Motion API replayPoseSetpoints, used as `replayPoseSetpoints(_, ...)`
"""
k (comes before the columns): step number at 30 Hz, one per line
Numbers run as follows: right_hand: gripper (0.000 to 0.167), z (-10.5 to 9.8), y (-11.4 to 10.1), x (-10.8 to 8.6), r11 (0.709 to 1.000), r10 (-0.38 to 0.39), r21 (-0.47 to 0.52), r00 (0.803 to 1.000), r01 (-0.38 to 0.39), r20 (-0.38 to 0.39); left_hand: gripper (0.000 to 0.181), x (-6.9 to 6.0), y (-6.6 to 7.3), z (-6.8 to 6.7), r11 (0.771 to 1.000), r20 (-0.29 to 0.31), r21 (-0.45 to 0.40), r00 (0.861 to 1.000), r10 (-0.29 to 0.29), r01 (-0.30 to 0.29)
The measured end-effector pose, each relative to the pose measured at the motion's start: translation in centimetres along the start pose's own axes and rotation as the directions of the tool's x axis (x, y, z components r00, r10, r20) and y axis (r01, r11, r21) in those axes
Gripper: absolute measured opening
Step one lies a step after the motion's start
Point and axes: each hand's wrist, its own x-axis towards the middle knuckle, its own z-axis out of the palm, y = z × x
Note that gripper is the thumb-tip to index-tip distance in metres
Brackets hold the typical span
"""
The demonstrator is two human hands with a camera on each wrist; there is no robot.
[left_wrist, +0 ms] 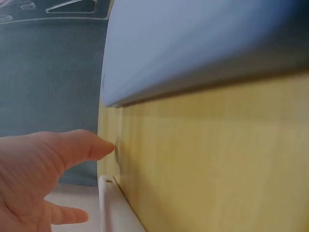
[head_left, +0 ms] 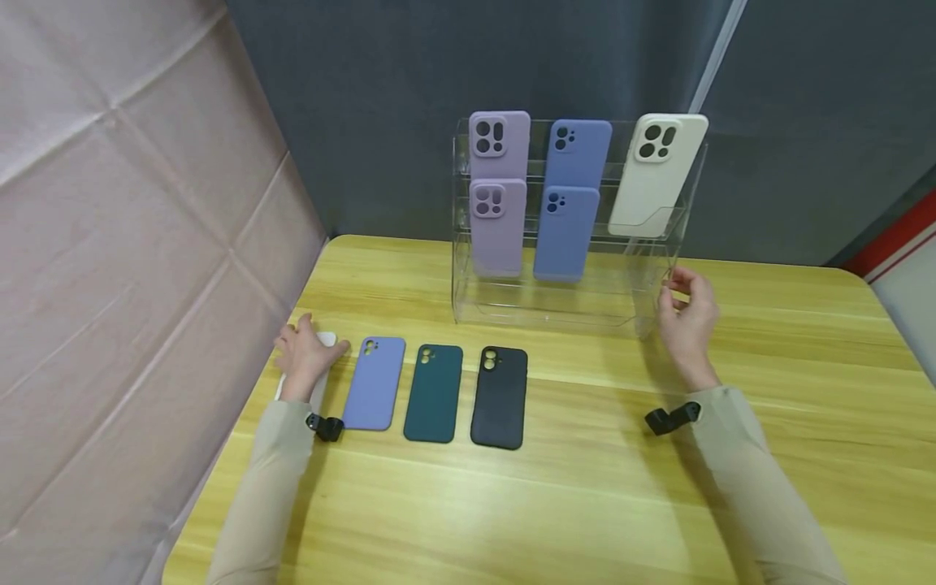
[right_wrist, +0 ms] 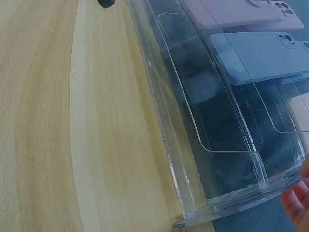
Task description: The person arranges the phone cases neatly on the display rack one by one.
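Observation:
My left hand [head_left: 302,357] is spread over a white phone case [head_left: 319,388] lying at the table's left edge. In the left wrist view, the thumb and a finger of the hand [left_wrist: 34,176] stand apart beside the white case [left_wrist: 116,208]; whether they touch it is unclear. To its right lie a purple-blue case [head_left: 375,383], a dark green case [head_left: 433,393] and a black case [head_left: 500,398]. My right hand [head_left: 690,321] pinches the right side edge of a clear tiered rack [head_left: 556,313]. The right wrist view shows its fingertips [right_wrist: 294,195] at that edge of the rack [right_wrist: 231,205].
Two lilac cases [head_left: 499,236], two blue cases [head_left: 566,236] and a white case [head_left: 661,183] stand in the rack. Behind the table [head_left: 453,512] hangs a dark grey curtain [head_left: 366,106]. A pale padded surface [head_left: 132,268] borders the left side.

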Motion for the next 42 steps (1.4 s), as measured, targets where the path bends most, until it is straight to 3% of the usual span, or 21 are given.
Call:
replayPoseSetpoints(6,0.027,0.0,0.0,0.1,1.0,-0.007,-0.004,1.0,0.007,0.002,0.084,0.2,-0.5,-0.1,1.0,0.039,0.031,0.999,0.003,-0.004)
replayPoseSetpoints(19,0.026,-0.1,0.2,0.0,1.0,-0.021,-0.004,1.0,0.021,-0.001,0.065,0.5,-1.0,-0.2,0.999,0.036,0.041,0.999,0.002,-0.003)
replayPoseSetpoints(24,0.026,-0.2,0.1,0.0,1.0,-0.022,-0.004,1.0,0.022,0.002,0.061,0.3,-1.0,-0.2,0.998,0.01,0.043,0.999,0.041,-0.041)
replayPoseSetpoints(28,0.026,-0.1,0.1,0.0,1.0,-0.024,-0.002,1.0,0.024,0.004,0.059,0.0,-0.5,-0.5,0.993,-0.043,0.03,0.993,0.111,-0.11)
replayPoseSetpoints(31,0.026,-0.1,0.1,0.0,1.0,-0.028,-0.004,1.0,0.028,0.005,0.055,-0.3,0.2,-0.7,0.982,-0.105,0.018,0.976,0.189,-0.188)
replayPoseSetpoints(36,0.026,-0.1,0.1,0.0,1.0,-0.027,-0.006,1.0,0.027,0.006,0.048,-0.7,1.5,-0.7,0.946,-0.23,0.008,0.92,0.316,-0.323)
replayPoseSetpoints(38,0.026,-0.1,0.0,0.0,1.0,-0.024,-0.004,1.0,0.024,0.007,0.046,-0.8,2.1,-0.7,0.934,-0.27,0.002,0.899,0.344,-0.357)
replayPoseSetpoints(42,0.026,-0.1,0.0,0.0,1.0,-0.024,-0.005,1.0,0.024,0.007,0.044,-1.1,3.2,-0.8,0.916,-0.32,-0.012,0.87,0.376,-0.4)
